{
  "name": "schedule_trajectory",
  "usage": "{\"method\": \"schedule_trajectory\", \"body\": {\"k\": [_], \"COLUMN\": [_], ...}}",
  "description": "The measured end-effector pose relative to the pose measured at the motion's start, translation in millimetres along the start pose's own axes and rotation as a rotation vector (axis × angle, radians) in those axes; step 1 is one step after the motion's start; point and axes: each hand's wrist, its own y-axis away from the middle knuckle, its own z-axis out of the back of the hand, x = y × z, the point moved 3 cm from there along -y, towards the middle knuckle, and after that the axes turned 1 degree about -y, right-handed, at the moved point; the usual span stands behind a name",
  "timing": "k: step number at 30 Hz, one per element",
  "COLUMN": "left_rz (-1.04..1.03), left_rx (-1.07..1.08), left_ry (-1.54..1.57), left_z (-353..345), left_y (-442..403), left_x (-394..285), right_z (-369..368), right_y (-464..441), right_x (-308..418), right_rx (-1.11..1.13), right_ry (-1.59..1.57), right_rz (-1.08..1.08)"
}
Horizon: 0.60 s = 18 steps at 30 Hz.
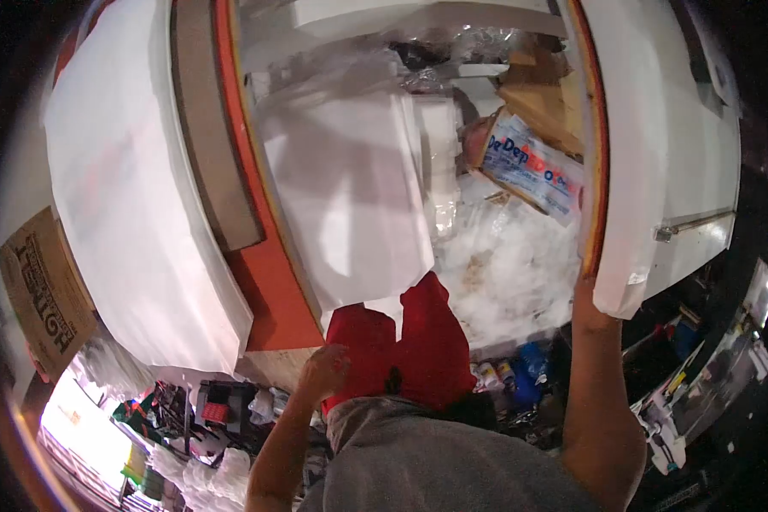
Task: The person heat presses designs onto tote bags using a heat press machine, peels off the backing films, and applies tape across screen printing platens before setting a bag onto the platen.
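Observation:
My left hand (324, 373) hangs beside my red trouser leg, near the lower end of an orange-red panel (269, 299). Its fingers look loosely bent and apart, with nothing visible in them. On the right, my raised right arm (596, 367) reaches up to the edge of a white panel (625, 171) with a dark orange-brown rim. That panel covers my right hand, so its fingers and grip are hidden. Between the panels, a large white sheet (346, 188) lies in front of my legs.
A printed white-and-blue packet (533, 166) and brown cardboard (542, 94) lie at the upper right, among clear plastic. Another white sheet (136, 188) drapes over the left side. A printed cardboard box (47, 294) stands far left. Clutter lies on the floor behind me.

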Motion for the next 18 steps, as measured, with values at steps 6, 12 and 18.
{"method": "schedule_trajectory", "body": {"k": [6, 12, 18], "left_rz": [0.008, -0.559, -0.534], "left_rx": [0.049, -0.123, 0.238], "left_ry": [0.040, 0.118, 0.127], "left_z": [-3.5, 67.5, 159.4], "left_y": [13.7, 6.7, 50.8], "left_x": [21.5, -152.8, -183.4], "right_z": [-4.8, 42.9, 194.1], "right_y": [-25.4, 219.0, 285.7], "right_x": [92.0, 264.3, 393.3], "right_rx": [-0.086, 0.781, 0.629], "right_ry": [-0.010, -0.070, -0.574], "right_rz": [0.247, 0.670, 0.550]}}
